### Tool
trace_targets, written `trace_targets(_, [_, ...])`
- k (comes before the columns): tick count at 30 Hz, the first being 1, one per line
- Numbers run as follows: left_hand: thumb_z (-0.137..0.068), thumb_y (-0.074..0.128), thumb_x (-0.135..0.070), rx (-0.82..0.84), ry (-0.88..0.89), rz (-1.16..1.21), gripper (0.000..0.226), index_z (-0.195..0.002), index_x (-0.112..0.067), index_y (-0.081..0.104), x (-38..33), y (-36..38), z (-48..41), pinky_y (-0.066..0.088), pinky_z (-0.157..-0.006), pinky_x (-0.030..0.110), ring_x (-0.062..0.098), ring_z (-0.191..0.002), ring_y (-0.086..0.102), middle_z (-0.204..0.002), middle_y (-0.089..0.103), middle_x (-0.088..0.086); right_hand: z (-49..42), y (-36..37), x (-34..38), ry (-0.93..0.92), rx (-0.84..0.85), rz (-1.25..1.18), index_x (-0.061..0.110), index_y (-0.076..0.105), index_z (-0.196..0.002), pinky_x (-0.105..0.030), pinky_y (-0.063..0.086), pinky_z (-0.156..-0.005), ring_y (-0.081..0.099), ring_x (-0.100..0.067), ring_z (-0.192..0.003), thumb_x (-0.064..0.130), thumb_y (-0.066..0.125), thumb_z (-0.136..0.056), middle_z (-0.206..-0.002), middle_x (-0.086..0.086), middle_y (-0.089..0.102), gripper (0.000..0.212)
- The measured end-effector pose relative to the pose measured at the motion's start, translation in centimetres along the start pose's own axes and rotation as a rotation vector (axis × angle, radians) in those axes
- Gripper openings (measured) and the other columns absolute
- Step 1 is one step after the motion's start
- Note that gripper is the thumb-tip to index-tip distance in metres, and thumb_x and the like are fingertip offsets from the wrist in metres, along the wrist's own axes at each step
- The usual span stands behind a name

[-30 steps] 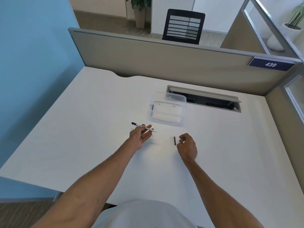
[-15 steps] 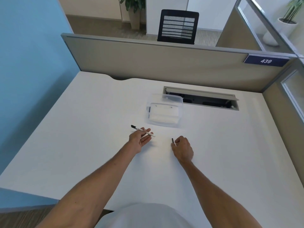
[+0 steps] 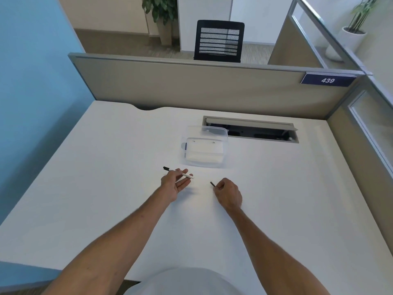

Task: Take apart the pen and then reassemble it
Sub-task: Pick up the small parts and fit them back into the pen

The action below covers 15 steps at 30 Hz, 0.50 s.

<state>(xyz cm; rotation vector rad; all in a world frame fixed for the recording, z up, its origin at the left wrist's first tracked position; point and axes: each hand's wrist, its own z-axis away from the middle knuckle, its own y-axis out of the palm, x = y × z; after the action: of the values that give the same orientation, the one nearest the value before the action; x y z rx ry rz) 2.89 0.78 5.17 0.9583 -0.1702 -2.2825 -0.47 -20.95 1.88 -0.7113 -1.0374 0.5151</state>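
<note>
While your left hand [image 3: 175, 185] lies palm-up with its fingers loosely spread, the pen [image 3: 178, 172] rests across those fingers, its black tip pointing away to the left and its white end to the right; whether the thumb pins it you cannot tell from here. Your right hand [image 3: 228, 193] is curled closed, pinching a small dark cap [image 3: 212, 184] between thumb and fingertips, so that the cap's free end sticks out toward the pen. Pen and cap are apart, with bare desk [image 3: 106, 177] between them. Taking the clear box [image 3: 204, 149] as the landmark, the pen sits just in front of it and a little to its left, and the cap sits in front of it, slightly to its right. Beyond the box is the open cable slot [image 3: 251, 129], touching or just behind the box's far right corner.
</note>
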Motion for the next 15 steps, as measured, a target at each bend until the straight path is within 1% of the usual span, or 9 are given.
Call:
trace_targets(3, [-0.103,0.060,0.002,-0.013,0.014,0.030,0.018,-0.119,-0.006,0.057,-0.1,0.3,0.3,0.070,-0.070,0.039,0.033,-0.068,0.084,-0.125,0.079,0.017,0.3,-0.3,1.3,-0.088,0.007,-0.082,0.025,0.068,-0.092,-0.031,0.048,-0.069,0.070,-0.017,-0.088,0.026,0.075,-0.093,-0.097,0.014,0.075,0.007])
trace_targets(5, [-0.103,0.060,0.001,-0.017,0.027,0.043,0.017,-0.119,-0.005,0.056,-0.1,0.4,0.4,0.070,-0.068,0.038,0.033,-0.068,0.083,-0.121,0.080,0.018,0.7,-0.6,2.2,-0.158,0.010,-0.140,0.028,0.068,-0.093,-0.029,0.045,-0.067,0.069,-0.012,-0.082,0.029,0.077,-0.092,-0.097,0.016,0.076,0.010])
trace_targets(7, [-0.104,0.060,0.001,-0.020,0.039,0.045,0.016,-0.119,-0.004,0.057,-0.1,0.4,0.5,0.070,-0.068,0.036,0.032,-0.068,0.084,-0.118,0.081,0.018,1.0,-0.7,3.1,-0.216,0.017,-0.183,0.031,0.067,-0.093,-0.028,0.046,-0.066,0.068,-0.008,-0.076,0.031,0.078,-0.091,-0.096,0.019,0.076,0.012])
trace_targets(11, [-0.105,0.059,0.000,-0.020,0.048,0.033,0.013,-0.117,-0.002,0.059,-0.1,0.4,0.5,0.070,-0.069,0.034,0.029,-0.068,0.084,-0.119,0.080,0.018,1.8,-0.9,4.2,-0.307,0.051,-0.218,0.034,0.066,-0.092,-0.031,0.051,-0.067,0.063,-0.006,-0.066,0.032,0.079,-0.090,-0.096,0.021,0.076,0.013])
trace_targets(13, [-0.105,0.058,0.001,-0.018,0.052,0.037,0.008,-0.111,-0.004,0.058,-0.1,0.3,0.6,0.070,-0.070,0.034,0.029,-0.067,0.084,-0.121,0.079,0.019,2.2,-0.9,4.4,-0.341,0.051,-0.220,0.034,0.066,-0.092,-0.031,0.051,-0.067,0.062,-0.006,-0.064,0.031,0.079,-0.090,-0.097,0.022,0.075,0.014])
trace_targets(15, [-0.105,0.058,0.002,-0.017,0.051,0.041,0.008,-0.108,-0.005,0.057,0.0,0.3,0.7,0.070,-0.070,0.034,0.029,-0.066,0.083,-0.123,0.079,0.020,2.4,-0.9,4.6,-0.358,0.047,-0.215,0.034,0.065,-0.092,-0.030,0.051,-0.066,0.062,-0.007,-0.064,0.031,0.078,-0.090,-0.098,0.022,0.075,0.014])
